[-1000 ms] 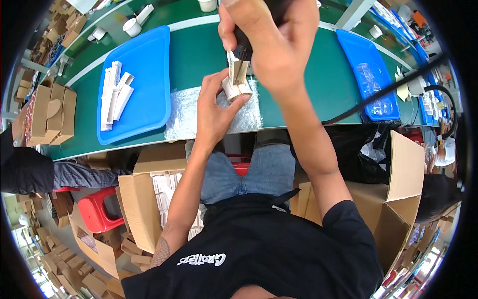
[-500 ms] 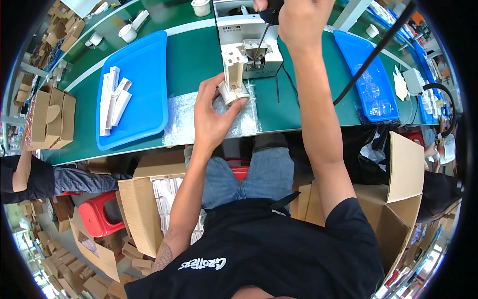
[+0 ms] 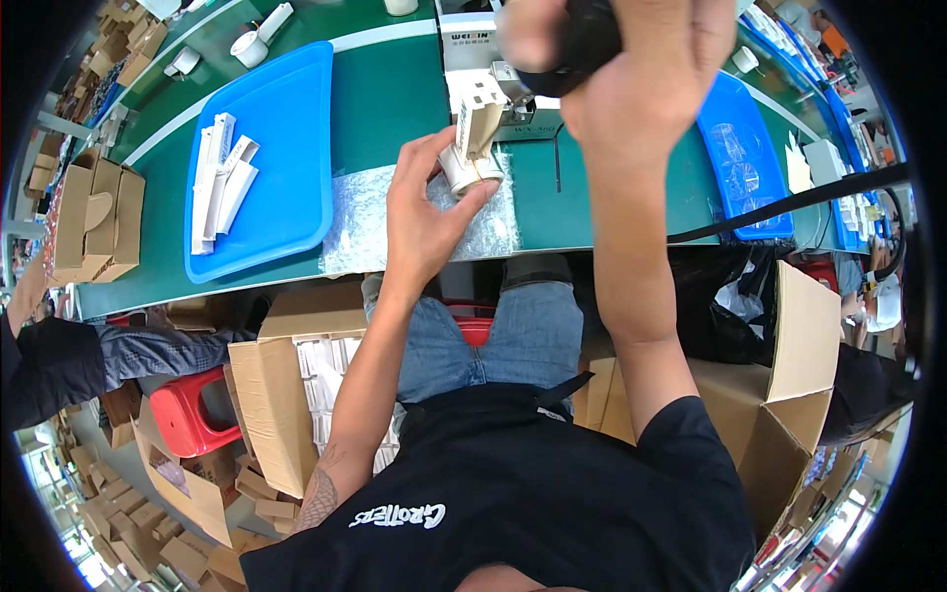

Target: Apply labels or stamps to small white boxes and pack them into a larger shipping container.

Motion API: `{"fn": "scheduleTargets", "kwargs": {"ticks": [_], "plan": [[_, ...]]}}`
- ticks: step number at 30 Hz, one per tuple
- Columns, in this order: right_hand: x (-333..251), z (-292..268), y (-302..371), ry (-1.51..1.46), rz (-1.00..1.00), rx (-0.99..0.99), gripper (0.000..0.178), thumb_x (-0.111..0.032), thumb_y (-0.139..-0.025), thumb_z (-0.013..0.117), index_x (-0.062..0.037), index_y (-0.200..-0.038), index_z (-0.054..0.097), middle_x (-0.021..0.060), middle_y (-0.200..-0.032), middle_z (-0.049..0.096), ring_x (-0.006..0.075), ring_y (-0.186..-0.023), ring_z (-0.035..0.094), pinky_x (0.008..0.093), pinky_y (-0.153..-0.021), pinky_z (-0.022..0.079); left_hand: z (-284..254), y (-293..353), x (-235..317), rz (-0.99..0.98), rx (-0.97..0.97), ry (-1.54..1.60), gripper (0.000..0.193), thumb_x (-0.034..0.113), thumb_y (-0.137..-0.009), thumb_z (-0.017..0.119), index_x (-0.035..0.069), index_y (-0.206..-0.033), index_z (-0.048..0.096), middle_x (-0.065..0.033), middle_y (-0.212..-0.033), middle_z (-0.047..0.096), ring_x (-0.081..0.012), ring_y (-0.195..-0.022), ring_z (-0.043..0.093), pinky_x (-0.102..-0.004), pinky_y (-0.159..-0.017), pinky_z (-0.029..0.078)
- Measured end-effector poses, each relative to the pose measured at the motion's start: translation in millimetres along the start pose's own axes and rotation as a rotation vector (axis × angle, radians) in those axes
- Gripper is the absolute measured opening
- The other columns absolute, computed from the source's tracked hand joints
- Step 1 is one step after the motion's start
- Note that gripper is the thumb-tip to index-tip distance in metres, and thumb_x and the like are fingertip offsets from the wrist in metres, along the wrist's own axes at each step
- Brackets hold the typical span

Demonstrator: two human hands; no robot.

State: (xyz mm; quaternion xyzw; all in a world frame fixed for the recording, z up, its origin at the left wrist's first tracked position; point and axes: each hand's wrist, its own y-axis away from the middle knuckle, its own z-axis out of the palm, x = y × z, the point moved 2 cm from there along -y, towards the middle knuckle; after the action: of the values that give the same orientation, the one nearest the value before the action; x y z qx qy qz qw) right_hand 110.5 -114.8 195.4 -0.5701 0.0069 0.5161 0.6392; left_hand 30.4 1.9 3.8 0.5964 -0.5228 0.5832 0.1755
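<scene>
My left hand [image 3: 424, 212] is closed round the round white base of a light fixture [image 3: 472, 176], thumb and fingers on either side. From that base a white rectangular housing [image 3: 480, 116] stands up, its slotted end towards me. High over the bench, my right hand [image 3: 641, 104] grips a black electric screwdriver [image 3: 584, 47]; the hand is large and partly blurred. The bit does not show. Behind the fixture is a white and grey screw feeder machine [image 3: 472, 49], partly covered by the right hand. Beneath the left hand lies clear plastic wrap [image 3: 365, 222].
On the left, a blue tray [image 3: 286, 187] carries several white housings [image 3: 222, 187]. Another blue tray [image 3: 764, 183] with clear round parts is on the right. A black cable [image 3: 789, 204] runs right from the screwdriver. Open cartons [image 3: 271, 414] stand below the bench edge.
My right hand has lifted the screwdriver up and away from the screw feeder, closer to the camera. My left hand still holds the light fixture in nearly the same place.
</scene>
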Motion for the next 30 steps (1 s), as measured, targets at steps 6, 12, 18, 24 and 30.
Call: {"fn": "scheduleTargets", "kwargs": {"ticks": [6, 12, 18, 24, 30], "plan": [[25.4, 1.4, 2.5, -0.002, -0.032, -0.047, 0.030, -0.009, -0.104, 0.070, 0.0005, -0.125, 0.052, 0.0043, -0.080, 0.062, 0.0071, -0.054, 0.055, 0.0217, -0.046, 0.042, 0.2, -0.8, -0.7, -0.003, -0.001, 0.006, 0.066, 0.011, -0.078, 0.092, 0.002, -0.138, 0.064, -0.0163, -0.129, 0.063, -0.0285, -0.115, 0.065, -0.0390, -0.098, 0.054], [27.2, 4.4, 4.4, -0.010, -0.061, -0.052, 0.033, -0.008, -0.103, 0.071, 0.0013, -0.127, 0.051, 0.0049, -0.081, 0.063, 0.0069, -0.053, 0.055, 0.0215, -0.045, 0.043, -0.9, -0.3, -1.5, -0.005, 0.005, 0.019, 0.066, 0.011, -0.078, 0.092, 0.001, -0.137, 0.064, -0.0160, -0.127, 0.064, -0.0284, -0.114, 0.065, -0.0388, -0.098, 0.054], [29.4, 7.3, 7.3, -0.044, -0.064, -0.062, 0.036, -0.006, -0.101, 0.072, 0.0019, -0.130, 0.051, 0.0045, -0.081, 0.063, 0.0069, -0.052, 0.055, 0.0214, -0.045, 0.042, -2.5, 1.4, -2.8, -0.008, 0.003, 0.026, 0.065, 0.011, -0.079, 0.092, 0.001, -0.136, 0.065, -0.0156, -0.127, 0.064, -0.0283, -0.114, 0.065, -0.0385, -0.098, 0.054], [26.5, 6.9, 8.4, 0.021, -0.022, -0.054, 0.037, -0.003, -0.100, 0.072, 0.0011, -0.131, 0.052, 0.0023, -0.080, 0.061, 0.0057, -0.052, 0.053, 0.0209, -0.045, 0.040, -1.5, 2.4, -0.5, 0.008, -0.005, 0.017, 0.065, 0.012, -0.079, 0.092, 0.002, -0.137, 0.065, -0.0155, -0.128, 0.064, -0.0288, -0.114, 0.065, -0.0381, -0.098, 0.054], [26.2, 8.7, 4.2, 0.000, 0.014, -0.111, 0.038, -0.003, -0.100, 0.072, -0.0003, -0.132, 0.052, -0.0003, -0.079, 0.059, 0.0053, -0.054, 0.053, 0.0211, -0.048, 0.041, -2.1, -2.3, 2.0, 0.019, -0.015, 0.031, 0.066, 0.011, -0.079, 0.091, 0.003, -0.139, 0.063, -0.0162, -0.129, 0.064, -0.0302, -0.115, 0.065, -0.0383, -0.099, 0.053]]}}
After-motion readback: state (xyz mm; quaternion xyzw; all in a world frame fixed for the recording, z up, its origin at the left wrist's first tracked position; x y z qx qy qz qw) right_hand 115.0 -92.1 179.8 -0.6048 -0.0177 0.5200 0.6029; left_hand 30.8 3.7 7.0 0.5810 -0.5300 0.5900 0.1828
